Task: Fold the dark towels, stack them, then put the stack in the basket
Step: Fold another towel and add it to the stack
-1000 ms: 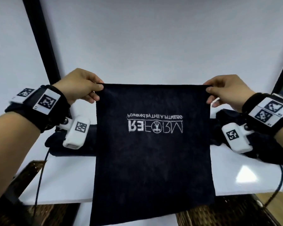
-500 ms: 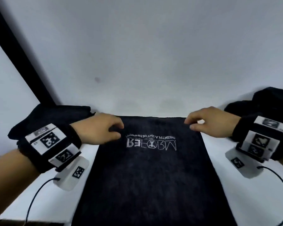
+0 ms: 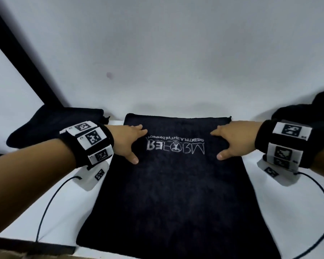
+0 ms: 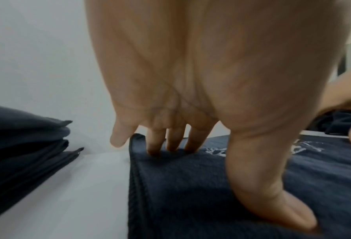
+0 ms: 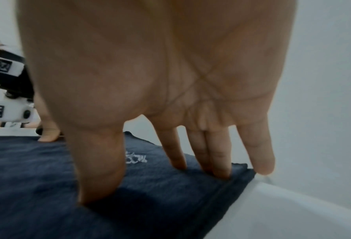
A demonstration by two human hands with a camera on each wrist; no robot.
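A dark towel (image 3: pixel 176 193) with white stitched lettering lies spread flat on the white table (image 3: pixel 60 206), its near end hanging over the front edge. My left hand (image 3: pixel 131 143) presses straight fingers on the towel's far left corner (image 4: pixel 156 155). On the far right part my right hand (image 3: pixel 224 143) lies flat the same way, fingers (image 5: pixel 215 161) straight on the cloth (image 5: pixel 68 186). Neither hand grips anything. A pile of folded dark towels (image 3: pixel 51 126) sits at the back left (image 4: pixel 23 145). The basket is out of view.
A heap of unfolded dark towels (image 3: pixel 310 109) lies at the back right. A white wall (image 3: pixel 166 53) rises just behind the table. A black post (image 3: pixel 24 62) slants at the left. Cables (image 3: pixel 47 208) trail from the wrist cameras over the table.
A second ago both hands held the towel up by its top corners. They have laid it on the table, let go, and now press flat on its far end.
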